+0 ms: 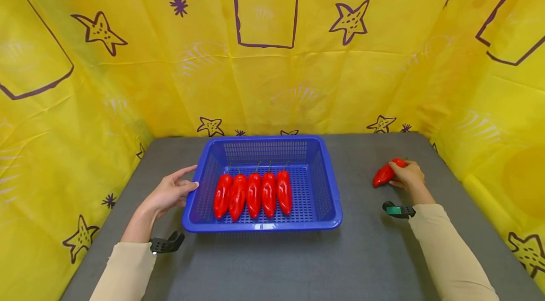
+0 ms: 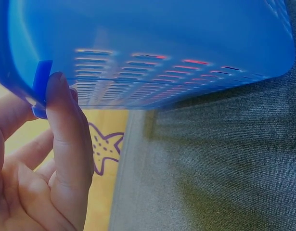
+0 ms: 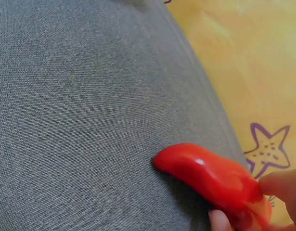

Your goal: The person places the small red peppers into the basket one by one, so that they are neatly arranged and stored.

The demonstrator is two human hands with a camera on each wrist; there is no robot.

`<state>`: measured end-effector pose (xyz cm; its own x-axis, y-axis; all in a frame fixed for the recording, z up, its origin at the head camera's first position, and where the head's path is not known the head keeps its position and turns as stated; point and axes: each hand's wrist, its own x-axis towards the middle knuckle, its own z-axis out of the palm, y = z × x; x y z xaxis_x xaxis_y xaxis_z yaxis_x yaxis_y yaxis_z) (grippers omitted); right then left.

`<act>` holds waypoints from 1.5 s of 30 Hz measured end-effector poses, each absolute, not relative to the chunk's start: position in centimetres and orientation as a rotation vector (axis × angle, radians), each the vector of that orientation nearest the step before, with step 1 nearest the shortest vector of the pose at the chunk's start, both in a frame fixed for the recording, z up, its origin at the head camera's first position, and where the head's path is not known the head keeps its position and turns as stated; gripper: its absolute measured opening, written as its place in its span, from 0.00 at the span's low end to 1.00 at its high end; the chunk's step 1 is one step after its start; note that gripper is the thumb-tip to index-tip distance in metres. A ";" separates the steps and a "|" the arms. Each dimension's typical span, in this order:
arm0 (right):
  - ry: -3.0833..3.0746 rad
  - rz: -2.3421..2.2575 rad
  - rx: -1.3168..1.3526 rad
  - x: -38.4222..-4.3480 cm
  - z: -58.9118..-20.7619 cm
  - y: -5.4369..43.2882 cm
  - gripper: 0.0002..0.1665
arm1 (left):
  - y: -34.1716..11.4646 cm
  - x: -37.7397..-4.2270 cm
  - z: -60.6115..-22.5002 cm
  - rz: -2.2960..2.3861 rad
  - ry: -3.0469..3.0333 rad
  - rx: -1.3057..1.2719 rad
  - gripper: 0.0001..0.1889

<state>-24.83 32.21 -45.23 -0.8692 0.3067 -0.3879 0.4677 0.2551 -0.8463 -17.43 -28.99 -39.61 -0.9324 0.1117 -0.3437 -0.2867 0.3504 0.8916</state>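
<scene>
A blue plastic basket stands on the grey table, with several red peppers lying side by side inside, their stems toward the back. My left hand pinches the basket's left rim; in the left wrist view its thumb lies against the rim. Right of the basket, my right hand holds another red pepper by its stem end. In the right wrist view that pepper slants with its tip close to the table, and only the fingertips of the hand show.
Yellow cloth with starfish drawings hangs behind and along both sides of the grey table. A stretch of tabletop separates the basket from the right hand. Each wrist wears a black strap.
</scene>
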 end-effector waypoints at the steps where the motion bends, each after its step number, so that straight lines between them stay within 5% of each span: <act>1: 2.364 -1.685 0.738 -24.8 -45.1 32.2 0.49 | -29.0 -17.4 -39.6 1.607 2.274 -0.154 0.37; 45: 2.659 -1.390 0.039 -24.6 -37.6 26.7 0.42 | -29.0 -17.5 -39.6 1.577 2.276 -0.198 0.39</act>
<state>-24.57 26.68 -37.62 -0.9897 -0.0421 -0.1365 0.0880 0.5728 -0.8150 -17.53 -28.99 -39.63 -0.9240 0.0903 -0.3715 -0.3161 0.3661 0.8753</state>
